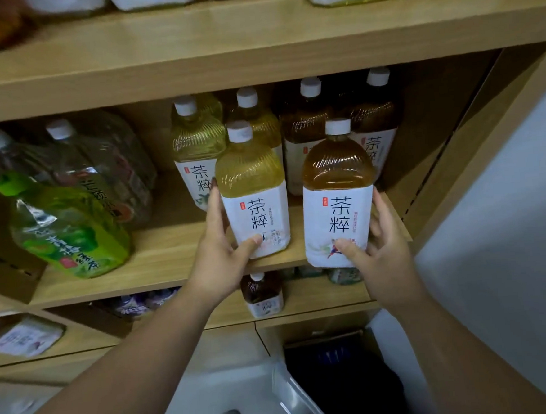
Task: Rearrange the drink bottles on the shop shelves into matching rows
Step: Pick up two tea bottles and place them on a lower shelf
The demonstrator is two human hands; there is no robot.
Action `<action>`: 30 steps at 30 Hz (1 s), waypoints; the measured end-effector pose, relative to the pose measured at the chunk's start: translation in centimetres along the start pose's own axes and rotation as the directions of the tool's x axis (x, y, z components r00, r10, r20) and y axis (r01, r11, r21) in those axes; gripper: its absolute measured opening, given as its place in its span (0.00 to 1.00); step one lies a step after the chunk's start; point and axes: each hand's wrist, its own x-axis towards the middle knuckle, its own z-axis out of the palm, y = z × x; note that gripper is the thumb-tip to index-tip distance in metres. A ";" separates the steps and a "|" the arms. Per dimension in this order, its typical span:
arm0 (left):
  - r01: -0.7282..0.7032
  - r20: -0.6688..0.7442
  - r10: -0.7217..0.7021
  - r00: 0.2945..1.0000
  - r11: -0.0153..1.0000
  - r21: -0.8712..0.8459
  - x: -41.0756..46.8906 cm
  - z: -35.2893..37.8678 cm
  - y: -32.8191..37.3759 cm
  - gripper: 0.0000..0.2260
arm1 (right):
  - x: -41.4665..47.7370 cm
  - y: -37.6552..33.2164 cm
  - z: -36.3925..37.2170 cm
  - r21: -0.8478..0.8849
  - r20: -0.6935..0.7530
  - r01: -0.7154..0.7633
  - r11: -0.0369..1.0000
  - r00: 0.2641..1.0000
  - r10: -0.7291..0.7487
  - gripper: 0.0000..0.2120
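Note:
My left hand (221, 242) grips a pale yellow tea bottle (252, 182) with a white label, standing at the front of the middle wooden shelf (159, 263). My right hand (381, 244) holds a brown tea bottle (338, 183) with the same white label, its base hanging just past the shelf's front edge. Behind them stand two more yellow bottles (196, 141) on the left and two brown bottles (308, 123) on the right, all with white caps.
At the shelf's left lean a green-labelled bottle (69, 227) and clear bottles (100, 160). The upper shelf (253, 40) carries white containers. A small brown bottle (263, 293) stands on the lower shelf. The side panel (474, 147) closes the right end.

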 end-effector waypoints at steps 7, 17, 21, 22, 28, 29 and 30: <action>-0.007 -0.069 0.017 0.997 0.989 0.145 2.6 1.0 -0.4 0.35 | 1.8 -0.7 -0.8 -0.055 0.011 0.031 0.998 0.999 -0.030 0.44; -0.017 -0.061 0.027 0.998 0.987 0.158 2.8 1.0 -1.9 0.35 | 1.4 -0.5 -0.9 -0.099 0.013 0.001 0.995 1.000 0.000 0.46; -0.018 -0.119 0.036 0.992 0.988 0.153 2.5 1.2 -2.4 0.27 | 1.3 0.0 -0.8 -0.113 0.026 -0.010 0.994 1.000 0.013 0.43; -0.017 -0.124 0.035 0.992 0.989 0.147 2.6 1.3 -2.5 0.25 | 1.5 0.0 -0.6 -0.121 0.023 -0.014 0.993 1.000 0.016 0.43; -0.007 -0.077 0.016 0.997 0.993 0.114 3.2 0.8 -3.2 0.25 | 3.7 -0.4 0.5 -0.207 0.008 0.010 0.978 1.000 -0.008 0.43; 0.003 -0.075 0.006 0.997 0.994 0.111 3.2 0.8 -3.2 0.25 | 3.9 -0.4 0.6 -0.216 0.014 0.007 0.976 1.000 -0.005 0.43; 0.009 -0.077 -0.001 0.997 0.994 0.108 3.2 0.9 -3.2 0.26 | 4.1 -0.4 0.6 -0.228 0.018 0.004 0.974 1.000 0.000 0.43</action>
